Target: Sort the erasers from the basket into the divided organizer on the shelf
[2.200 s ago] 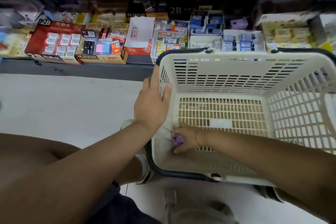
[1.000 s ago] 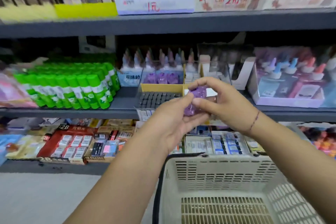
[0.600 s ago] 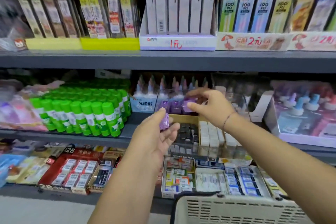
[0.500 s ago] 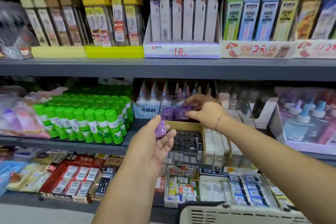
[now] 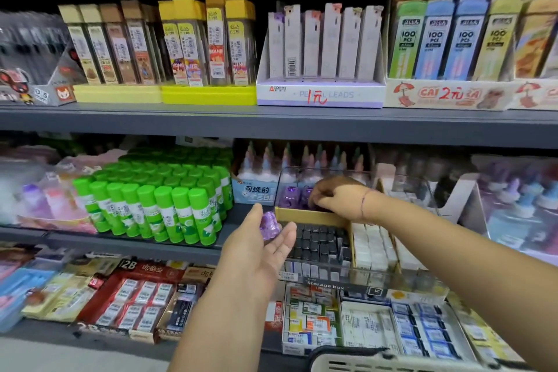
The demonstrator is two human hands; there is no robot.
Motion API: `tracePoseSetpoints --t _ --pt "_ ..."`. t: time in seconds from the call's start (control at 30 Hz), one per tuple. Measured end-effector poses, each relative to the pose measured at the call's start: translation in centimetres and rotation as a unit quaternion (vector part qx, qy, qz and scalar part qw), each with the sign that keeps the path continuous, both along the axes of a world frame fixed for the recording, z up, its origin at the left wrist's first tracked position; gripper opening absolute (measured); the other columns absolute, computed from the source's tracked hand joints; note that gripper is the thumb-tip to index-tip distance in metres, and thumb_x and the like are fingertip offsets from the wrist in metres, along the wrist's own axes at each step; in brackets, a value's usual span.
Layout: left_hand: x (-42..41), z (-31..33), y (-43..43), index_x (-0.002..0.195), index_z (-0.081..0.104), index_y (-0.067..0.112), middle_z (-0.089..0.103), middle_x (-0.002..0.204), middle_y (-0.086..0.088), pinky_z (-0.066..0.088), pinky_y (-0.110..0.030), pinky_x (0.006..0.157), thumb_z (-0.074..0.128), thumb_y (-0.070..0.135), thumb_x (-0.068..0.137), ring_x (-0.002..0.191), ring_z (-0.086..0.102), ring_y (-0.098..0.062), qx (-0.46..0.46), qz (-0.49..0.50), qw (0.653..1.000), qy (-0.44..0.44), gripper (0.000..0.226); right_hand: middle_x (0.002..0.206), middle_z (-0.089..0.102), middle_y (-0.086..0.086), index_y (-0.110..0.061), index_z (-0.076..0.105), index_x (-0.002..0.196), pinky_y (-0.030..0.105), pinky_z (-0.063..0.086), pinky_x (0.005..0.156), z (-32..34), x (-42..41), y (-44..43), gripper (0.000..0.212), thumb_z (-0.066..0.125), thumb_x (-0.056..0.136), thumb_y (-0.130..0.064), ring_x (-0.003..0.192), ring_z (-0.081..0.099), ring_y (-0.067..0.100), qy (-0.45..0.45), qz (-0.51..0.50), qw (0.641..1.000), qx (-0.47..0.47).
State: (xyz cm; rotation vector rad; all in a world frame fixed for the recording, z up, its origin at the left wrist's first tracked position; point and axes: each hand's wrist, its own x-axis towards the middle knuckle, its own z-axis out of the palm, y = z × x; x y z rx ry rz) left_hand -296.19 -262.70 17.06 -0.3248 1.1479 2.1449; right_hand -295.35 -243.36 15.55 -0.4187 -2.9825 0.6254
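Observation:
The clear divided organizer (image 5: 312,215) sits on the middle shelf, labelled "Storage box". Its back left compartment holds purple erasers (image 5: 289,196); black erasers (image 5: 320,243) and white erasers (image 5: 374,248) fill the front compartments. My right hand (image 5: 335,195) reaches into the purple compartment, with its curled fingers down on an eraser there. My left hand (image 5: 256,246) hovers palm up just left of the organizer. It holds a second purple eraser (image 5: 270,222) between the thumb and the fingers. Only the white basket's (image 5: 362,362) rim shows, at the bottom edge.
Green glue sticks (image 5: 157,208) stand in rows left of the organizer and glue bottles (image 5: 262,169) behind it. Boxed erasers (image 5: 136,299) fill the lower shelf. Pencil-lead boxes (image 5: 320,48) line the upper shelf, whose grey edge (image 5: 271,121) overhangs the organizer.
My right hand took purple erasers out of the basket and passed one to my left hand. It then carried the other up into the organizer's back compartment. The view tilted up to the shelves.

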Motion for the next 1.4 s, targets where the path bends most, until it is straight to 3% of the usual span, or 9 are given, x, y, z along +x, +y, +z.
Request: tracePoseSetpoints --t 0.13,0.37,0.53,0.73,0.77,0.83,0.9,1.03,1.4 --pt "0.1 -0.2 0.3 0.119 0.049 -0.002 0.054 0.12 -0.028 0.051 -0.042 0.074 0.049 0.014 0.099 0.082 0.063 -0.036 0.018 -0.016 0.999 -0.021 0.025 0.092 0.067 -0.008 -0.024 0.065 0.09 0.027 0.045 0.093 1.5 1.3 -0.3 0.005 0.062 0.089 -0.02 0.091 0.062 0.01 0.092 0.003 0.994 -0.052" --pt "0.4 -1.2 1.4 0.124 0.056 0.001 0.064 0.113 -0.025 0.06 -0.035 0.062 0.058 0.017 0.094 0.084 0.069 -0.032 0.005 -0.094 0.995 0.04 0.034 0.101 0.062 -0.02 -0.032 0.062 0.109 0.007 0.042 0.078 3.7 4.1 -4.2 0.039 0.08 0.074 -0.031 0.089 0.055 -0.007 0.107 0.141 0.984 -0.036" --pt "1.1 -1.2 1.8 0.118 0.057 0.002 0.07 0.103 -0.02 0.059 -0.032 0.072 0.052 0.021 0.098 0.089 0.069 -0.029 -0.007 -0.1 0.99 0.103 0.029 0.093 0.069 -0.013 -0.026 0.069 0.102 0.009 0.045 0.077 3.5 4.5 -4.1 0.027 0.076 0.076 -0.032 0.083 0.06 -0.003 0.141 0.09 0.986 0.001" --pt "0.3 -1.7 1.0 0.078 0.053 0.023 0.053 0.079 0.006 0.038 -0.026 0.064 0.045 0.029 0.1 0.07 0.048 -0.007 -0.25 -0.017 0.929 0.271 0.024 0.105 0.065 -0.007 -0.026 0.061 0.11 0.029 0.048 0.094 4.1 3.1 1.0 0.039 0.075 0.077 -0.041 0.1 0.061 0.014 0.024 -0.109 0.994 -0.009" --pt "0.2 -1.9 1.0 0.08 0.054 0.025 0.054 0.086 0.004 0.039 -0.031 0.069 0.044 0.031 0.1 0.074 0.049 -0.009 -0.263 -0.025 0.926 0.271 0.022 0.102 0.065 -0.006 -0.025 0.061 0.105 0.026 0.048 0.091 3.6 2.8 1.4 0.034 0.076 0.077 -0.037 0.097 0.061 0.015 0.005 -0.111 0.994 -0.017" --pt "0.5 -2.1 1.1 0.119 0.058 0.021 0.054 0.125 -0.003 0.038 -0.038 0.094 0.043 0.036 0.1 0.109 0.053 -0.02 -0.276 -0.066 0.926 0.248 0.028 0.099 0.067 -0.004 -0.021 0.062 0.095 0.024 0.049 0.084 2.4 2.4 1.7 0.025 0.077 0.077 -0.03 0.093 0.062 0.016 -0.01 -0.094 0.995 -0.01" --pt "0.6 -2.3 1.4 0.146 0.037 0.018 0.037 0.15 -0.003 0.03 -0.04 0.108 0.042 0.041 0.1 0.134 0.037 -0.024 -0.286 -0.096 0.924 0.236 0.052 0.099 0.068 -0.005 -0.024 0.063 0.088 0.031 0.05 0.091 1.5 2.0 2.0 0.021 0.077 0.076 -0.032 0.103 0.061 0.018 -0.019 -0.068 0.997 -0.002" --pt "0.4 -2.6 1.4 0.15 0.028 0.019 0.03 0.154 -0.001 0.027 -0.039 0.11 0.041 0.044 0.099 0.138 0.032 -0.024 -0.283 -0.101 0.922 0.242 0.058 0.104 0.066 -0.008 -0.028 0.065 0.088 0.03 0.043 0.099 1.1 1.8 1.7 0.011 0.062 0.088 -0.038 0.1 0.057 0.013 -0.056 -0.027 0.997 0.046" --pt "-0.3 -3.7 1.6 0.149 0.031 0.021 0.033 0.153 -0.001 0.029 -0.039 0.108 0.04 0.045 0.099 0.136 0.035 -0.024 -0.271 -0.098 0.926 0.243 0.056 0.106 0.059 0.005 -0.017 0.057 0.1 0.027 0.038 0.075 0.9 1.8 0.5 0.022 0.04 0.098 -0.031 0.09 0.052 0.022 -0.087 -0.009 0.991 0.1"
